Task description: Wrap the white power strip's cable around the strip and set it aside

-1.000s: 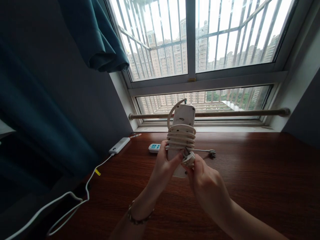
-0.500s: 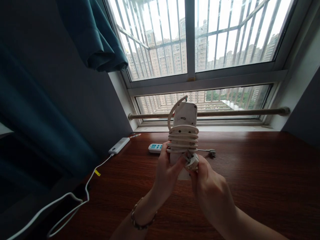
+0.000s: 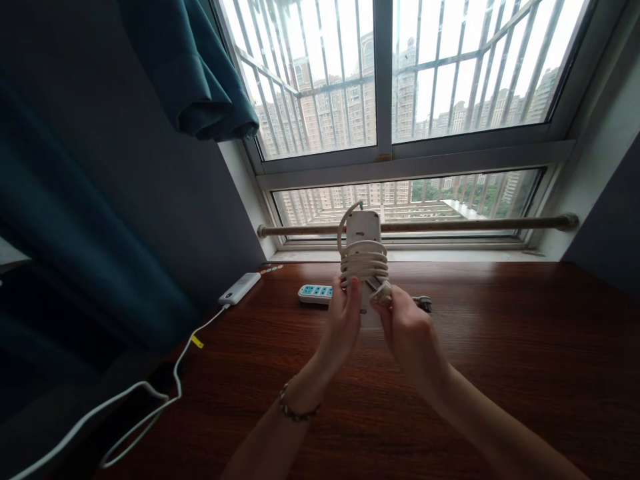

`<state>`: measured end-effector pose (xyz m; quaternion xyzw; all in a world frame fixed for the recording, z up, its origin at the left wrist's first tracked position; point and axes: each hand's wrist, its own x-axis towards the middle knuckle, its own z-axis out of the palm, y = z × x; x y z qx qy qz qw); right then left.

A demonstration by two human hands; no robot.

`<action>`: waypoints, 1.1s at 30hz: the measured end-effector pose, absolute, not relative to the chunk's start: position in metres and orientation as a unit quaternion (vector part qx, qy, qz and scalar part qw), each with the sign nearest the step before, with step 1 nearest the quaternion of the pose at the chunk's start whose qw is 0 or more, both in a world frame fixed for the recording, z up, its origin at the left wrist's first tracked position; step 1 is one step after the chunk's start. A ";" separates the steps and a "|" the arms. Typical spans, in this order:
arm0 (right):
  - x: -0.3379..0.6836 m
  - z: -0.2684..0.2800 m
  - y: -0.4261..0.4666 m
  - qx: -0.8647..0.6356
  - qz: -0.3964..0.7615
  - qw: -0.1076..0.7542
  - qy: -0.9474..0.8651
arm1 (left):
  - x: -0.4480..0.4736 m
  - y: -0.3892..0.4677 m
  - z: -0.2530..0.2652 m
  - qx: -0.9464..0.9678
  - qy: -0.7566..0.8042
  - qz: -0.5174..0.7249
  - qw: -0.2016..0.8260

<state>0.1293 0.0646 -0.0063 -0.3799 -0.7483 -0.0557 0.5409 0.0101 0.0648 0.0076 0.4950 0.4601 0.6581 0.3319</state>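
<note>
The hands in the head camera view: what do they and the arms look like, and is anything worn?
They are a person's bare hands, ungloved. The left hand has a mottled dark-and-light bracelet around its wrist. The right hand shows nothing worn. No sleeves show on either forearm.

Left hand: bare, fingers slim. Left forearm: bare, tapering towards the wrist. One bracelet worn around the left wrist. Bracelet is a narrow, rounded band, dark in tone with lighter patches repeating along its length; surface appears mottled and uneven. Whether braided or beaded cannot be determined at this size. Right hand: bare, knuckles rounded. Right wrist bare. Right forearm: bare, smooth in outline, widening away from the wrist.
</note>
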 end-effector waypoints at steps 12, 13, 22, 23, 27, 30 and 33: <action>0.134 -0.010 0.094 -0.312 0.269 0.625 -0.663 | 0.018 0.062 -0.007 0.587 0.449 0.609 0.287; 0.136 -0.007 0.093 -0.321 0.282 0.629 -0.649 | 0.014 0.057 -0.001 0.621 0.475 0.568 0.259; 0.142 0.000 0.085 -0.346 0.242 0.666 -0.615 | 0.001 0.047 0.018 0.631 0.499 0.592 0.050; 0.141 -0.001 0.085 -0.340 0.240 0.670 -0.614 | 0.003 0.047 0.016 0.619 0.487 0.608 0.103; 0.138 0.000 0.083 -0.326 0.206 0.697 -0.605 | 0.012 0.050 0.012 0.561 0.414 0.693 0.184; 0.139 0.003 0.081 -0.324 0.155 0.701 -0.616 | 0.017 0.049 0.013 0.559 0.393 0.719 0.128; 0.140 0.004 0.078 -0.311 0.132 0.681 -0.649 | 0.015 0.048 0.016 0.570 0.417 0.699 0.108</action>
